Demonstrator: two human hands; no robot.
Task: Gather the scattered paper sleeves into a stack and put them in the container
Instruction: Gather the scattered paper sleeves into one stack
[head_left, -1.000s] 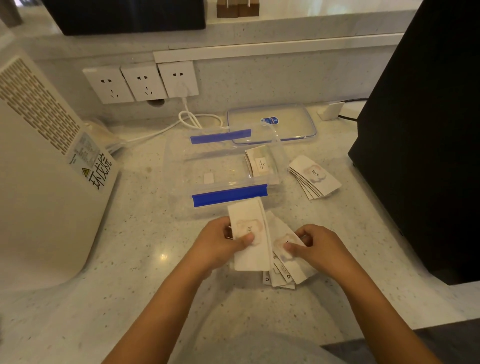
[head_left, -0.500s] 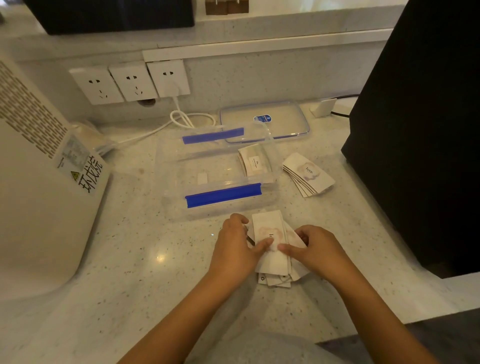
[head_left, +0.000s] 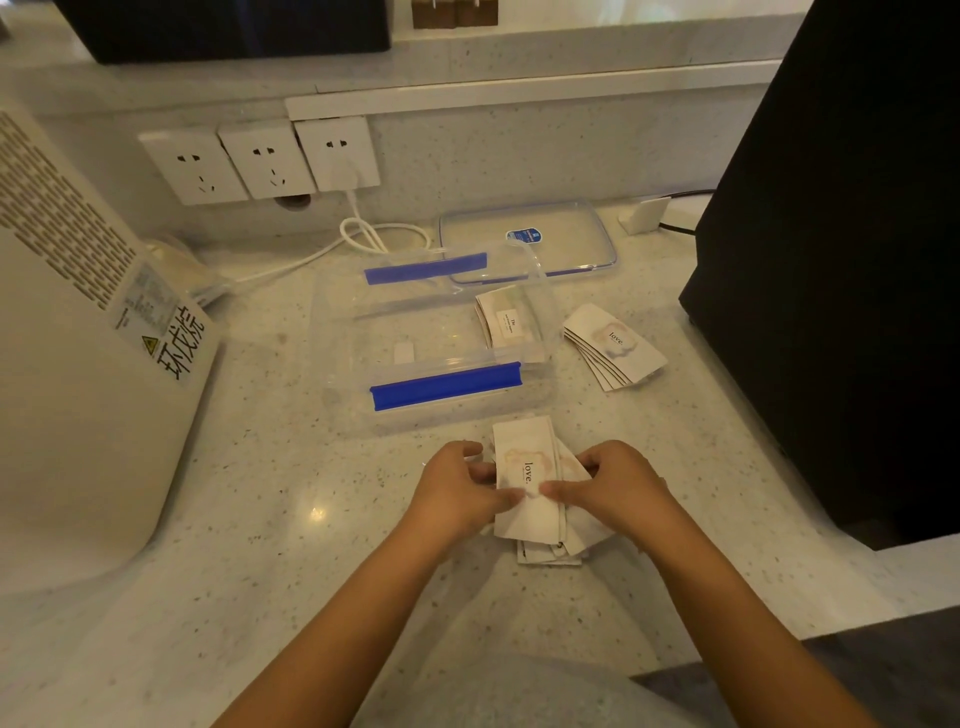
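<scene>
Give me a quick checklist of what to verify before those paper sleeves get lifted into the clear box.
1. Both hands on the sleeves: left hand and right hand grip the near stack from either side. Ok.
2. Stack squared: lower sleeves fan out at the bottom right. Not ok.
3. Container open: its lid lies behind it. Ok.
4. Room inside: a few sleeves lean at the right end, the rest looks free. Ok.
5. All sleeves gathered: another fanned pile lies right of the container. Not ok.

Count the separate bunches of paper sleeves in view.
3: one between the left hand and right hand, one inside the container, one fanned right of it. None seems hidden.
</scene>
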